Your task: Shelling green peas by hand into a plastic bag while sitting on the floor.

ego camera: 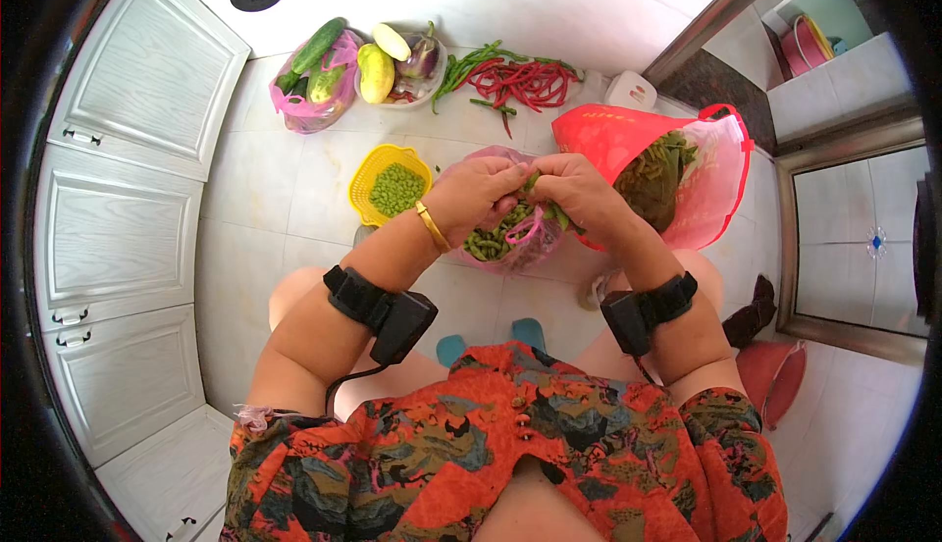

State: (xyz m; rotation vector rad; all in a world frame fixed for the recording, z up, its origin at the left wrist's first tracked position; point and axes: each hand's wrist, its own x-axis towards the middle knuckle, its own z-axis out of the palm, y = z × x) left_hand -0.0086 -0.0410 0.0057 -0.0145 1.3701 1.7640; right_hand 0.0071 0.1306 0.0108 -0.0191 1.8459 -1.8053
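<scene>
My left hand and my right hand meet in front of me, fingertips close together. Between them they pinch a green bean pod, partly hidden by the fingers. More green pods or leaves show beneath my right hand. Directly below is a pink plastic bag, open and filled with green soybean pods. A yellow plastic basket holding shelled green beans stands on the floor left of my left hand. Beside my right hand, a red bag lies with its mouth open, showing more pods and foliage.
Along the wall sit a pink bag of cucumbers, a clear tub with eggplant, and red and green chili peppers. White cabinets line the left. Blue slippers, a red basin and a framed glass panel are nearby.
</scene>
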